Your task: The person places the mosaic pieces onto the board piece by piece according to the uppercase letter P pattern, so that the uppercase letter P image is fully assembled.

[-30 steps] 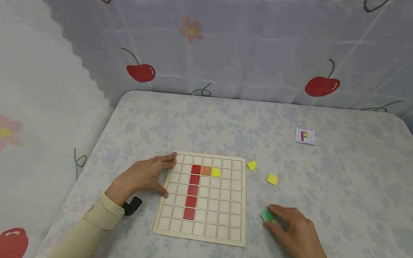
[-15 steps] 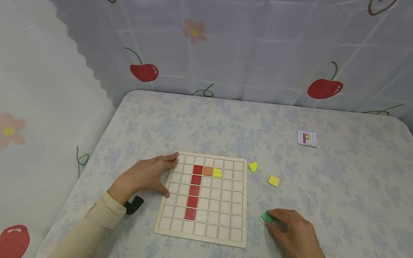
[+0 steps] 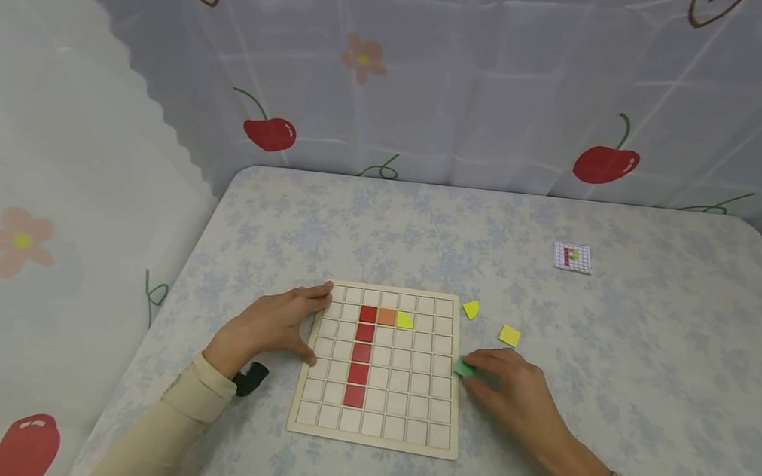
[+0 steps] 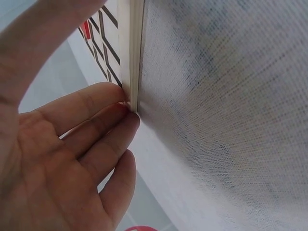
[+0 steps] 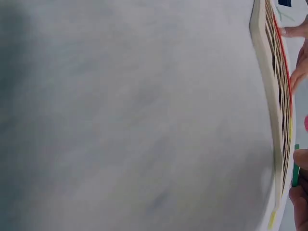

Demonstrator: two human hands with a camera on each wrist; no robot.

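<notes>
A square wooden grid board (image 3: 395,424) lies on the table in the head view. Its left edge is touched by my left hand (image 3: 269,326), fingers at the far corner and thumb lower down. In the left wrist view, extended fingertips (image 4: 130,118) meet the board's edge. Between thumb and fingers my right hand (image 3: 511,385) pinches a green tile (image 3: 462,367) at the board's right edge, the tile partly covered by the fingers. Red tiles (image 3: 360,352) form a column on the board. An orange square tile (image 3: 387,316) and a yellow round-cornered tile (image 3: 405,320) continue the top row.
Just right of the board lie a yellow fan-shaped tile (image 3: 471,309) and a yellow square tile (image 3: 510,335). A small card (image 3: 572,258) printed with a coloured grid pattern is farther back. Behind the flowered tablecloth (image 3: 657,353) hangs a cherry-print curtain (image 3: 490,74).
My right hand has carried the green tile up and left to the board's right edge. The left hand stays at the board, and the view has shifted slightly.
</notes>
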